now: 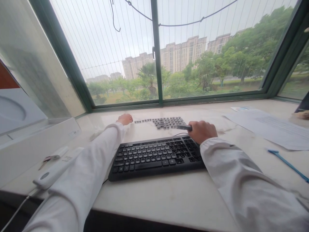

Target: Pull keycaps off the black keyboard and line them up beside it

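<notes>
A black keyboard (156,156) lies on the pale stone sill (169,199) in front of me. Behind it, several loose black keycaps (166,121) are laid out in rows. My left hand (125,119) reaches to the left end of those rows, fingers curled in a pinch; what it holds is hidden. My right hand (202,130) rests at the keyboard's far right corner, closed round a small dark tool (183,127) that points left toward the keycaps. Both arms wear white sleeves.
A white box (36,141) stands at the left, with a white remote-like device (56,169) and keys (48,159) beside it. Printed papers (272,127) lie at the right, a blue stick (287,164) nearer me. The window frame (156,54) closes the far edge.
</notes>
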The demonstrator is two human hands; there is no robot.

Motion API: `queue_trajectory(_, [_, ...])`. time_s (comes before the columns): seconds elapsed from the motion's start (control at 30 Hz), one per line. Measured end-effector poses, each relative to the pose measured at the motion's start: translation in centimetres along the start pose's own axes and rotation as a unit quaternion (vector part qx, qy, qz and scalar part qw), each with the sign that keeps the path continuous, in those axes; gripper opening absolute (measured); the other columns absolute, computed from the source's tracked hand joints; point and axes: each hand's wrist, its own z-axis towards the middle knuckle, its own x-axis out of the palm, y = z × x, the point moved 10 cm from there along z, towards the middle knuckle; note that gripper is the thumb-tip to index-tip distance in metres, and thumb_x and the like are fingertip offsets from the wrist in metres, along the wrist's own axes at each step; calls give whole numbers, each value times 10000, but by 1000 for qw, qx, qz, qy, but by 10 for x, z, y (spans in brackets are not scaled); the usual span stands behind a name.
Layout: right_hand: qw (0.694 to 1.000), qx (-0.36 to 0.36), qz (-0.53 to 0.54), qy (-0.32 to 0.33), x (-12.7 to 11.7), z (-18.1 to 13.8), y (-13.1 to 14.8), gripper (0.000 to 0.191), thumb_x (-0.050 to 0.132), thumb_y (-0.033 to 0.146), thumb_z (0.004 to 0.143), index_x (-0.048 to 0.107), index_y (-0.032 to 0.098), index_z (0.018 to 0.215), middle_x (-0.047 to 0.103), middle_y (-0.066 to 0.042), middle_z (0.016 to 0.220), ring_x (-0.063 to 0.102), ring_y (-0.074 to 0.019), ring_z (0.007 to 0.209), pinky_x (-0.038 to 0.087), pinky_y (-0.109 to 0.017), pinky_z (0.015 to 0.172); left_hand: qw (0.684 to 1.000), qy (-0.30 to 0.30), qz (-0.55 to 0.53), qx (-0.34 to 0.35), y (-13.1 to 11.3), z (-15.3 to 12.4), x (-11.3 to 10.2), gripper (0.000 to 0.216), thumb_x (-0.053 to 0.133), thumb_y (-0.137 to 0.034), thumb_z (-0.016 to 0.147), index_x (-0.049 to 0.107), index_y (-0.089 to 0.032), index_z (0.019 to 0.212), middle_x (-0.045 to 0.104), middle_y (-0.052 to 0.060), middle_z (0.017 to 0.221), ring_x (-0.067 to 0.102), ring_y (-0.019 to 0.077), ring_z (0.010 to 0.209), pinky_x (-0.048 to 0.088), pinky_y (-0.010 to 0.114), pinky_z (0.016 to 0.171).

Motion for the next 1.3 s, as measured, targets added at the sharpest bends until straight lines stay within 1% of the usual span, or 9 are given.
queue_trajectory(0.1, [1000, -6, -1, 7, 1, -1, 4, 355, 398, 384, 846, 687, 215, 962, 654, -138, 863, 605, -255, 833, 396, -349, 728, 1000, 19, -1, 11, -1, 7, 2, 233, 662, -364, 690, 694, -290, 908, 675, -1, 1031, 602, 172, 902, 426, 247, 807])
queue_trajectory(0.2, [1000, -6, -2, 10, 1, -1, 5, 359, 390, 379, 850, 685, 213, 967, 651, -140, 869, 602, -258, 840, 394, -353, 732, 999, 41, -1, 18, -1, 10, 6, 236, 685, -369, 669, 697, -289, 891, 685, -13, 997, 619, 156, 835, 437, 232, 774])
queue_trajectory(0.5, [1000, -11, 1, 15, 3, -1, 6, 305, 446, 344, 811, 684, 230, 963, 650, -125, 872, 597, -252, 832, 391, -345, 723, 998, 50, -10, 28, 2, 18, 17, 274, 687, -398, 661, 696, -293, 914, 692, -17, 986, 622, 130, 790, 444, 193, 730])
queue_trajectory(0.67, [1000, -11, -2, 22, 5, 0, 7, 304, 444, 339, 819, 684, 222, 963, 653, -123, 876, 595, -246, 843, 390, -341, 738, 998, 56, -9, 23, 2, 21, 18, 283, 696, -400, 652, 698, -288, 911, 694, -6, 978, 624, 132, 775, 451, 210, 743])
queue_trajectory(0.93, [1000, -18, -1, 19, 4, 0, 8, 273, 459, 312, 800, 686, 233, 930, 653, -104, 849, 602, -239, 803, 400, -324, 691, 998, 58, -9, 8, 4, 19, 19, 300, 686, -426, 650, 706, -294, 919, 691, 27, 978, 623, 154, 790, 454, 226, 747])
queue_trajectory(1.13, [1000, -16, 5, 22, 6, 0, 8, 270, 463, 306, 803, 689, 234, 931, 658, -104, 864, 604, -234, 812, 402, -322, 706, 998, 69, -7, 6, 6, 22, 22, 297, 679, -401, 656, 692, -294, 933, 702, 24, 887, 615, 128, 691, 460, 238, 738])
queue_trajectory(1.3, [1000, -17, 3, 20, 5, 0, 8, 279, 456, 322, 806, 689, 230, 930, 654, -110, 863, 608, -235, 811, 405, -318, 703, 998, 63, -4, 10, 5, 19, 16, 250, 663, -384, 681, 690, -296, 913, 691, 18, 958, 620, 133, 710, 460, 261, 758])
